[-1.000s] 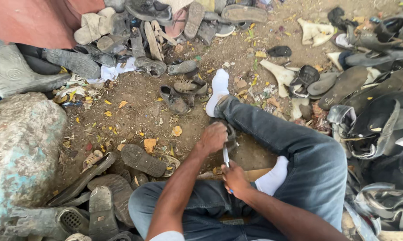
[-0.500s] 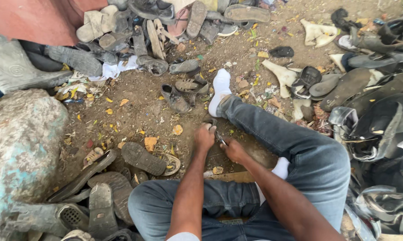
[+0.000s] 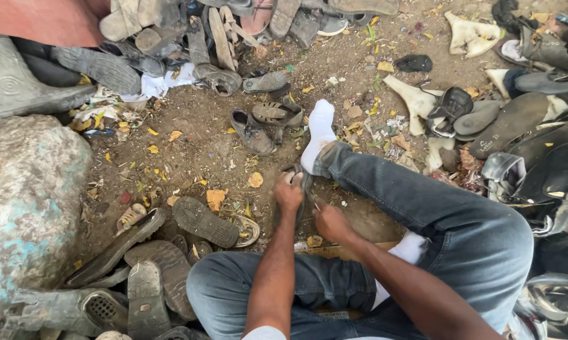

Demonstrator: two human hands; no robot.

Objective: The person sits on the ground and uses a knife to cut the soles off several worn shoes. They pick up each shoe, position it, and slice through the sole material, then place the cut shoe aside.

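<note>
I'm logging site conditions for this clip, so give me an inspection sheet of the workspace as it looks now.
Surface: bare dirt ground strewn with yellow leaves.
Job's things: dark worn sandal, gripped by left hand; right hand beside it, its hold unclear.
Clutter: loose soles, old shoes, sandal piles all round.
Grippers: both hands bare, fingers curled.
Cables: nothing seen.
Surroundings: large painted rock at left; person seated in jeans, white socks.

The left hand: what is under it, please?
Under the left hand a dark, worn piece of footwear shows, pinched at its top. The right hand touches it lower down. Its middle is covered by both hands. Below lies bare dirt ground.
</note>
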